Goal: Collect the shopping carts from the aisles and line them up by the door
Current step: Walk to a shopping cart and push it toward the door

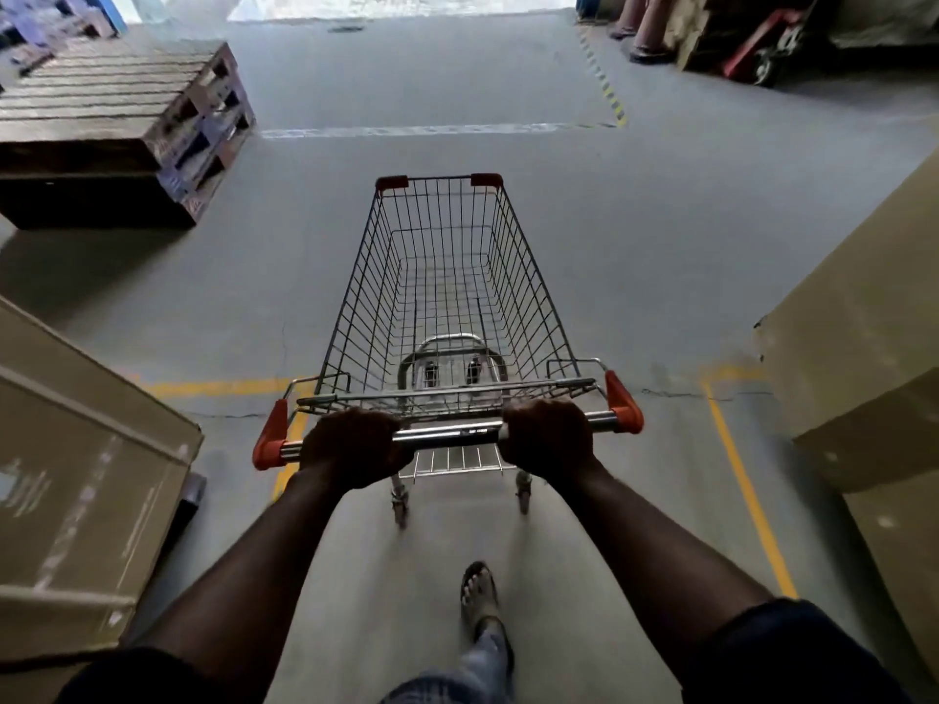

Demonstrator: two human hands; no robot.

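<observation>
Empty wire shopping cart [442, 276] on grey floor [635, 236], left hand [353, 446] and right hand [549, 437] each curled tight around its metal handle bar [447, 435], stacked pallets [117, 129] ahead left, cardboard boxes [86, 480] both sides

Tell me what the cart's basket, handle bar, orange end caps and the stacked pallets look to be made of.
The basket looks like thin metal wire joined in a grid, dull silver. The handle bar is a metal tube, likely chromed, with bright glints along it. The end caps are probably moulded plastic: smooth, matte orange. The pallets are wood, weathered brown, with visible slats and gaps.
</observation>
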